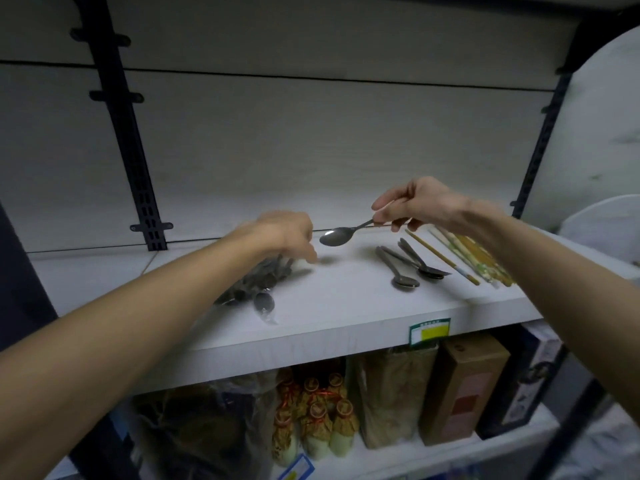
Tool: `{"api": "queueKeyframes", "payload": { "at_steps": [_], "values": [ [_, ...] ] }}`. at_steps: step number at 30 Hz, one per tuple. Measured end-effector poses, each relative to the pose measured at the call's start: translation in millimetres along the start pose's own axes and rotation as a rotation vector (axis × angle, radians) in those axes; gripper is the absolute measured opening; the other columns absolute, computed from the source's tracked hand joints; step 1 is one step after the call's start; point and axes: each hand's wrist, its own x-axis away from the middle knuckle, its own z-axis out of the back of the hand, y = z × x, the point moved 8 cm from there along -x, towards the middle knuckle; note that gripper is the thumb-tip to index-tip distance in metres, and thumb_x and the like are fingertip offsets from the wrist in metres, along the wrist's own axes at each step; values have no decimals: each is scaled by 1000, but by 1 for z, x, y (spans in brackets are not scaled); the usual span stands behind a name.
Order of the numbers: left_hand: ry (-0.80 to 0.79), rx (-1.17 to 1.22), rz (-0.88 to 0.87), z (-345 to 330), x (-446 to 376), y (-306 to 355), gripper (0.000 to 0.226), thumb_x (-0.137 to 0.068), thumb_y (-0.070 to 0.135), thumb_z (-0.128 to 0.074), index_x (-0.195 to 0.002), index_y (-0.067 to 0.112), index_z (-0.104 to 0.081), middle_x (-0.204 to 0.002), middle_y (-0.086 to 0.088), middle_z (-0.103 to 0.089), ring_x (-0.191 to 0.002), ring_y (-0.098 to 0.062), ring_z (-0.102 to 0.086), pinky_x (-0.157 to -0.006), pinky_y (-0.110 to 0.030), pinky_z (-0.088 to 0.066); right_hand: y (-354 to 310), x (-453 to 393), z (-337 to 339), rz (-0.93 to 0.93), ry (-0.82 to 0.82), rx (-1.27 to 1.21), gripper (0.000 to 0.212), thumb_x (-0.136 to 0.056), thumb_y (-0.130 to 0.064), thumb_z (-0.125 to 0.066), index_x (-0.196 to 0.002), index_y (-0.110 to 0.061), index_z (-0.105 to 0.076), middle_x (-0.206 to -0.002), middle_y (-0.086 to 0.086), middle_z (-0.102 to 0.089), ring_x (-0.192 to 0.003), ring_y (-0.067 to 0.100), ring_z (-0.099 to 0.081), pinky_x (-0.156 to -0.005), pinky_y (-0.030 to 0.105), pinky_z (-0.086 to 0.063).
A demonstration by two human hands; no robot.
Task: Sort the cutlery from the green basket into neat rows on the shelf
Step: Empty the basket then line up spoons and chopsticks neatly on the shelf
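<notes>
A spoon (341, 234) is being held above the shelf (346, 306) by the right hand (412, 206), its handle end being pinched between thumb and fingers; the grip is being kept at the very end, probably so that the bowl can be lowered first and lined up cleanly. The spoon's long axis is running nearly level, with the bowl pointing leftward and slightly down from the grip and hanging clear of the shelf surface. Just below and toward the viewer from this grip, three laid spoons (410, 268) are lying roughly parallel, bowls toward the shelf's front edge, and beside them a row of chopsticks (467, 258) is lying at a similar slant. The left hand (287, 233) is being rested on a clear bag of spoons (256, 285); it is blurred, so whether its grip is clenched cannot be told. The green basket is not being shown.
</notes>
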Motion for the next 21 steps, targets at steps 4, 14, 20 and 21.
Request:
{"api": "queueKeyframes", "payload": {
  "at_steps": [4, 14, 20, 21],
  "values": [
    [39, 185, -254, 2, 0, 60, 30, -83, 44, -71, -86, 16, -63, -86, -4, -69, -85, -28, -67, -70, -36, -51, 13, 15, 26, -12, 144, -69, 34, -80, -13, -84, -110, -11, -70, -88, 3, -79, -68, 11, -70, -63, 26, -50],
    [-298, 571, -398, -29, 0, 130, 32, -105, 26, -49, -104, 4, -73, -95, -8, -77, -79, -16, -70, -79, -32, -47, 48, 23, 44, -116, 192, -262, 17, -86, -17, -78, -101, -10, -75, -89, 0, -78, -82, 12, -74, -65, 22, -53],
    [-345, 522, -243, -41, -11, 116, 25, -101, 19, -56, -108, 2, -71, -85, -4, -74, -74, -19, -68, -79, -35, -56, 63, 7, 11, -207, 9, -157, 15, -94, -11, -69, -107, -6, -74, -82, 4, -75, -67, 11, -69, -50, 17, -49],
    [-336, 516, -217, -43, -13, 111, 24, -100, 17, -56, -108, 0, -71, -83, -5, -73, -72, -20, -68, -78, -35, -57, 66, 4, 7, -231, -3, -144, 17, -94, -11, -69, -108, -3, -73, -79, 4, -75, -64, 11, -68, -49, 17, -49]
  ]
}}
